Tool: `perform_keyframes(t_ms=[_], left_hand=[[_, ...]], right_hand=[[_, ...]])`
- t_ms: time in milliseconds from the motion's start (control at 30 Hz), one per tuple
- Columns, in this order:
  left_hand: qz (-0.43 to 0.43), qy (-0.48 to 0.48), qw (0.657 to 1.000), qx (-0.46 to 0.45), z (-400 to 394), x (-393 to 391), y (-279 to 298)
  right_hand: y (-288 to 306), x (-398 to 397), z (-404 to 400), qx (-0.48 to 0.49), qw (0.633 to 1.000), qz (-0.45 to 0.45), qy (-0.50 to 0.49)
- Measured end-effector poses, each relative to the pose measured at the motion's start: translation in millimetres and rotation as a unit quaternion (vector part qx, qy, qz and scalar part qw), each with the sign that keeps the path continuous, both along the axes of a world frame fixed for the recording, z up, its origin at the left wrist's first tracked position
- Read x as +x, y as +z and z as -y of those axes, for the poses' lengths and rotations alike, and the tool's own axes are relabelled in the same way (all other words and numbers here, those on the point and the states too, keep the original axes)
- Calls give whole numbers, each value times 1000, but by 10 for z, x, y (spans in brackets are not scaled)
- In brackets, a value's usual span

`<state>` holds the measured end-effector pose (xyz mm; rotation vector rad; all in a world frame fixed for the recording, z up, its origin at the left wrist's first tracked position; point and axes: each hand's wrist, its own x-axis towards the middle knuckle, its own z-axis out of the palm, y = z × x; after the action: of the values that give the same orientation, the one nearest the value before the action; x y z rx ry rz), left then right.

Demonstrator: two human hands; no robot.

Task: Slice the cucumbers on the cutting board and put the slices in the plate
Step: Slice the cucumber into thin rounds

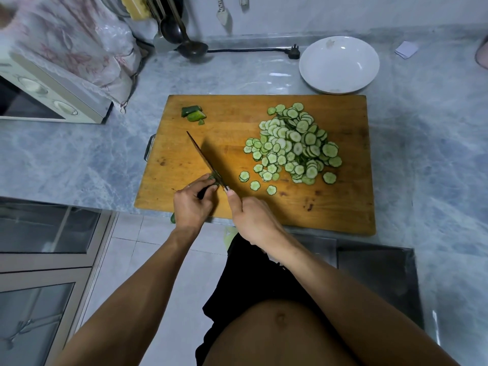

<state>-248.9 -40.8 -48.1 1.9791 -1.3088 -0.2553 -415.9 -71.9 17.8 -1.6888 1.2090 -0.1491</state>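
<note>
A wooden cutting board [232, 112] lies on the grey counter. A big heap of cucumber slices [293, 143] covers its right half, with a few loose slices near the front. My left hand [191, 202] curls its fingers round a short cucumber stub [212, 178] at the board's front left. My right hand [250, 215] grips the knife [204, 157] by its handle, the blade standing edge-down against the stub. Cucumber end pieces [192, 113] lie at the board's far left. The white plate [339, 64] stands behind the board at the right, with no slices in it.
A microwave [50, 101] under a lace cover stands at the left. A ladle [191, 47] and a black cable with plug [293, 52] lie at the back wall. A small folded paper [406, 48] lies far right. A dark sink [377, 273] lies at the front right.
</note>
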Motion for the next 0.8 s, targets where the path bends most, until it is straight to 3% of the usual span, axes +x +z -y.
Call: perform_keyframes(t_ms=[233, 367, 500, 600, 700, 800], left_hand=[[1, -4, 1000, 6, 21, 1, 34], [3, -25, 1000, 14, 46, 18, 100], [-2, -3, 999, -41, 98, -28, 256], [1, 12, 991, -131, 211, -162, 501], [45, -90, 980, -169, 352, -369, 716], [97, -234, 963, -86, 454, -594, 772]], right_hand=[[64, -346, 190, 23, 999, -3, -31], [126, -506, 339, 45, 997, 48, -45], [218, -702, 569, -105, 994, 5, 33], [215, -897, 746, -223, 968, -66, 98], [269, -1033, 839, -270, 941, -139, 151], [310, -1105, 839, -282, 926, -176, 180]])
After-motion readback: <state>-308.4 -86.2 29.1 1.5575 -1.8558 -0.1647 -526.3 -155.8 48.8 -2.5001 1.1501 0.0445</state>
